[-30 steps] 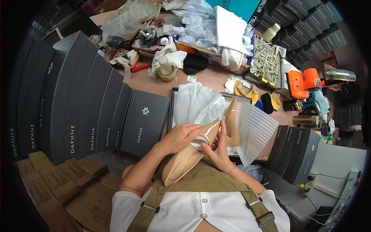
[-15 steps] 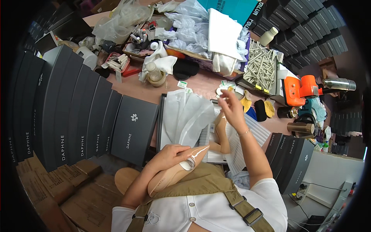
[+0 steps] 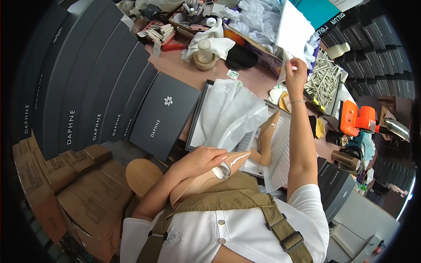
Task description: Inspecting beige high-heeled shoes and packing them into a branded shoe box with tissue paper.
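My left hand [image 3: 202, 160] is closed around a beige, pointed, glossy shoe [image 3: 239, 158] held against my lap; white padding shows in its opening. My right arm stretches far forward. The fingers of my right hand [image 3: 296, 75] are pinched on the lower end of a white sheet [image 3: 293, 28], cloth or paper, that drapes over a carton of crumpled pale plastic. Between my arms, a second beige shoe [image 3: 265, 136] lies on its side in an open shoe box [image 3: 198, 118]. White tissue paper [image 3: 230, 107] spreads over the box's left part.
Dark shoe boxes [image 3: 94, 96] stand stacked at the left, above brown cartons [image 3: 94, 201]. A tray of pale sticks [image 3: 323, 79] sits beyond my right hand. An orange device [image 3: 351, 118] and a brown flask [image 3: 345, 160] stand at the right. A glass jar [image 3: 205, 56] stands at the back.
My right hand has moved forward and right, from above the open box to the white sheet, and its fingers have closed there. The left hand keeps the shoe. The view has turned.
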Available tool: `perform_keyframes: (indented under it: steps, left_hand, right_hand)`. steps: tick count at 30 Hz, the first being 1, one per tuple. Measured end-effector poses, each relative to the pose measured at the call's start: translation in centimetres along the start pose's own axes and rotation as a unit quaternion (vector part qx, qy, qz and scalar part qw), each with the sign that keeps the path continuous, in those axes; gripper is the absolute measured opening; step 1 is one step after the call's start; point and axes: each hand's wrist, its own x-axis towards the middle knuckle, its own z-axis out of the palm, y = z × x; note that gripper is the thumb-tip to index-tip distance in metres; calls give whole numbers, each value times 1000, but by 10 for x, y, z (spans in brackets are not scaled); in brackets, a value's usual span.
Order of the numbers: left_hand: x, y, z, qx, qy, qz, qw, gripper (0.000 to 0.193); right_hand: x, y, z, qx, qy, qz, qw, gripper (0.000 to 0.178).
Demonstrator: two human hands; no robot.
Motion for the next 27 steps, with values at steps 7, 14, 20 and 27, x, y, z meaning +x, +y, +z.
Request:
perform_keyframes:
  steps: [7,14,20,27]
  left_hand:
    - [-1,-1,1,-31,5,16,999,42]
    - [4,-1,-3,-53,-29,-13,998,55]
    - [-1,-24,-2,-55,25,6,998,52]
    - [-11,-37,-8,-96,46,-41,993,53]
  right_hand:
    - [23,-71,-74,432,57,51,898,8]
    - [-16,-93,-41,384,-234,194,872,12]
    - [-6,-152,48,323,-270,77,904,14]
    - [22,-168,132,113,-201,-186,955,13]
